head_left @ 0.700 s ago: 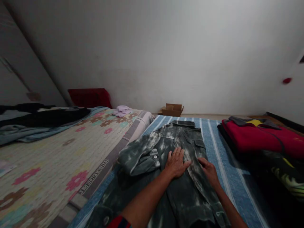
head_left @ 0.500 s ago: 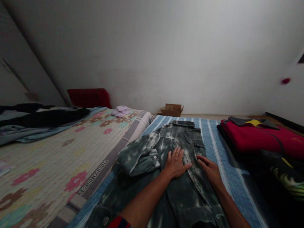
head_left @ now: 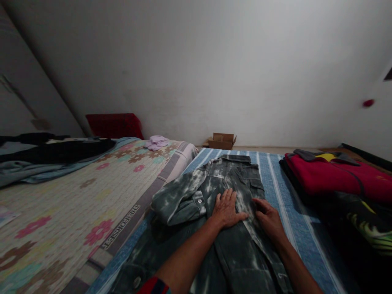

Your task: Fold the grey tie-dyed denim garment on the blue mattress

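Note:
A dark grey-green denim jacket (head_left: 186, 245) with pale tie-dye patches lies partly folded on a blue striped cloth (head_left: 275, 179). Its collar points away from me, and one sleeve is bent across with a buttoned cuff (head_left: 199, 202) on top. My left hand (head_left: 226, 210) rests flat on the middle of the jacket, fingers stretched and thumb out to the right. At the jacket's right edge, my right hand (head_left: 269, 218) has its fingers curled in and pinches the folded fabric.
To the right is a pile of folded clothes with a red garment (head_left: 330, 175) on top. A floral bedspread (head_left: 122, 179) covers the bed at left, with dark clothes (head_left: 67, 151) and a pale pink cloth (head_left: 157, 143). An opened cardboard box (head_left: 222, 141) sits by the wall.
The fingers of my right hand have curled in more at the jacket's right edge. My left hand stays in place on the fabric.

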`<state>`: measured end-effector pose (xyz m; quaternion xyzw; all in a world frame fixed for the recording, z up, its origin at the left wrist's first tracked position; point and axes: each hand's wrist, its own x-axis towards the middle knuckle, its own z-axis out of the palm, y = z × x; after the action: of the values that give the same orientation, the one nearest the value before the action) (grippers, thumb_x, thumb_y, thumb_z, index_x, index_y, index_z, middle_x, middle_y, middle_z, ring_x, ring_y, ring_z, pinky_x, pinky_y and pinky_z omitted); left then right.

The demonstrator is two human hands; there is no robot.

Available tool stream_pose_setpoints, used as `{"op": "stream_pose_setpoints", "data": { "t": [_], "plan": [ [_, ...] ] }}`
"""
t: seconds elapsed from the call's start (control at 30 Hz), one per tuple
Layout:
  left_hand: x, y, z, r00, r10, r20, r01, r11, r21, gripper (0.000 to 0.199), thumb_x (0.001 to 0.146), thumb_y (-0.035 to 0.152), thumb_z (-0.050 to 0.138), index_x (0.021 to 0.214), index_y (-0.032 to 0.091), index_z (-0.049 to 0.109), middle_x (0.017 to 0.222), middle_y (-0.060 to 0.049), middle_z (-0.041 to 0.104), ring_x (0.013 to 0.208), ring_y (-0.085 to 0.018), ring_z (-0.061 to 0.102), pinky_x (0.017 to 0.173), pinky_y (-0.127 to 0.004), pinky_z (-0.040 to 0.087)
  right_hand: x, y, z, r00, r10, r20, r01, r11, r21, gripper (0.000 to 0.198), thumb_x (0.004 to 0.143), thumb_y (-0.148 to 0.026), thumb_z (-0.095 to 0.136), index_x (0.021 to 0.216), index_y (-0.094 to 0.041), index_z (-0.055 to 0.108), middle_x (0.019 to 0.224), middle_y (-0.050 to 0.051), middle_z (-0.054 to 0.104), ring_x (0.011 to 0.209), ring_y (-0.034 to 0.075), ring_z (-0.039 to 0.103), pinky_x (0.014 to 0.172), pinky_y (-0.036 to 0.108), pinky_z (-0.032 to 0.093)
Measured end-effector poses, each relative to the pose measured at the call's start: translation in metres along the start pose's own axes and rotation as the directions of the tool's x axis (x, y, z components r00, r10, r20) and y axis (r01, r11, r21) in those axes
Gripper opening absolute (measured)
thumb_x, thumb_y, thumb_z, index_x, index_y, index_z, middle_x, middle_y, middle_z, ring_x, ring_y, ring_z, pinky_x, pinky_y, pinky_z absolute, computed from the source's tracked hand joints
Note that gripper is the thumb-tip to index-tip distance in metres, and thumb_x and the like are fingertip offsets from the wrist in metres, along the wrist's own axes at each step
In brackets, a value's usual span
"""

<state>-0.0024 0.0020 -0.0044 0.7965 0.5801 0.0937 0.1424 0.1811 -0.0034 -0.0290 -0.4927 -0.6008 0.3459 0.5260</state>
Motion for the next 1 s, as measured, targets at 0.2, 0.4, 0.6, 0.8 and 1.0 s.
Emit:
{"op": "stream_pose_setpoints", "data": {
  "t": [0.2, 0.4, 0.6, 0.8, 1.0],
  "plan": [
    [0.000, 0.000, 0.001, 1.000, 0.005, -0.007, -0.005, 1.000, 0.016, 0.099, 0.072, 0.079, 0.037, 0.147, 0.015, 0.020, 0.155, -0.012, 0.010, 0.142, -0.027, 0.005, 0.114, -0.051, 0.005, -0.002, 0.010, 0.006, 0.985, -0.172, -0.013, 0.162, 0.947, -0.277, 0.040, 0.062, -0.015, 0.044, 0.094, -0.018, 0.069, 0.106, 0.008, 0.065, 0.103, 0.023, 0.060, 0.095, 0.039, 0.043],
    [0.003, 0.003, -0.003, 1.000, 0.003, 0.003, -0.003, 0.998, 0.060, 0.096, 0.075, 0.076, 0.037, 0.146, 0.014, 0.020, 0.155, -0.013, 0.011, 0.142, -0.028, 0.005, 0.113, -0.051, 0.007, -0.002, 0.010, 0.004, 0.971, -0.225, 0.075, 0.235, 0.868, -0.437, 0.040, 0.067, -0.009, 0.043, 0.096, -0.016, 0.069, 0.110, 0.012, 0.063, 0.102, 0.022, 0.060, 0.093, 0.037, 0.044],
    [0.008, 0.006, -0.003, 1.000, -0.004, 0.000, 0.004, 0.992, 0.126, 0.095, 0.076, 0.076, 0.037, 0.146, 0.014, 0.019, 0.155, -0.012, 0.012, 0.142, -0.028, 0.007, 0.113, -0.050, 0.009, 0.007, -0.023, -0.025, 0.969, -0.117, 0.218, 0.212, 0.846, -0.489, 0.034, 0.072, -0.009, 0.048, 0.098, -0.017, 0.069, 0.101, 0.009, 0.066, 0.095, 0.020, 0.061, 0.089, 0.034, 0.046],
    [0.011, 0.006, -0.002, 1.000, 0.016, -0.001, -0.015, 0.987, 0.158, 0.089, 0.080, 0.071, 0.035, 0.146, 0.013, 0.019, 0.155, -0.013, 0.012, 0.142, -0.027, 0.007, 0.113, -0.050, 0.010, 0.003, -0.067, -0.024, 0.948, -0.091, 0.305, 0.217, 0.887, -0.409, 0.031, 0.078, -0.017, 0.053, 0.107, -0.018, 0.065, 0.104, 0.007, 0.066, 0.092, 0.020, 0.061, 0.083, 0.033, 0.046],
    [0.012, 0.005, -0.002, 1.000, 0.021, 0.012, -0.023, 0.980, 0.198, 0.065, 0.088, 0.042, 0.033, 0.145, 0.014, 0.019, 0.155, -0.011, 0.014, 0.142, -0.024, 0.009, 0.113, -0.049, 0.011, -0.029, -0.059, 0.009, 0.826, -0.117, 0.552, 0.437, 0.751, -0.495, 0.042, 0.084, -0.042, 0.056, 0.115, -0.014, 0.057, 0.106, 0.012, 0.058, 0.097, 0.024, 0.055, 0.085, 0.036, 0.043]
  ]
}}
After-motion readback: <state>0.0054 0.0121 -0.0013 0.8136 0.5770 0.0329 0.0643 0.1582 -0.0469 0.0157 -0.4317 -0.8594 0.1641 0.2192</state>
